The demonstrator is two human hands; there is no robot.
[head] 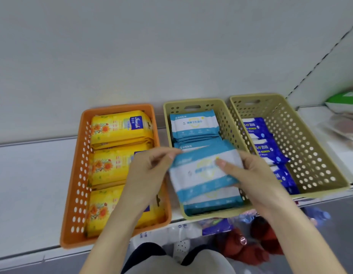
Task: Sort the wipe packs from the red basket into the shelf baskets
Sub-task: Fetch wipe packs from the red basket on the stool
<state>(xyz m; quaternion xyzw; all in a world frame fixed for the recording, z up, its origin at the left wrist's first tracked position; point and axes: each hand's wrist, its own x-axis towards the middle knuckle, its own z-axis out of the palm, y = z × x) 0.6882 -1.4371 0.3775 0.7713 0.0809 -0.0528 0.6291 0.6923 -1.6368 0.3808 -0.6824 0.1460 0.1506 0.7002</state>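
We're looking down at a white shelf (33,171) with 3 perforated baskets side by side. The left hand (150,175) and the right hand (256,175) share 1 light-blue-and-white wipe pack (201,173), tilted over the front half of the middle beige basket (167,123). On the left, the fingers (164,153) pinch the pack's upper left corner. On the right, the thumb (224,164) lies flat across the pack's top face and the other fingers curl under its right edge. We cannot tell whether the pack touches the ones beneath.

Matching blue-and-white packs (193,123) already lie in that basket, front and back. The orange basket (76,175) on the left holds 3 rows of yellow flower-print packs (120,127). The right beige basket (310,155) has dark blue packs (256,127) along its left wall only. A green pack (343,99) sits on the shelf at far right. Below the shelf edge we make out a red shape (250,252), too blurred to name.
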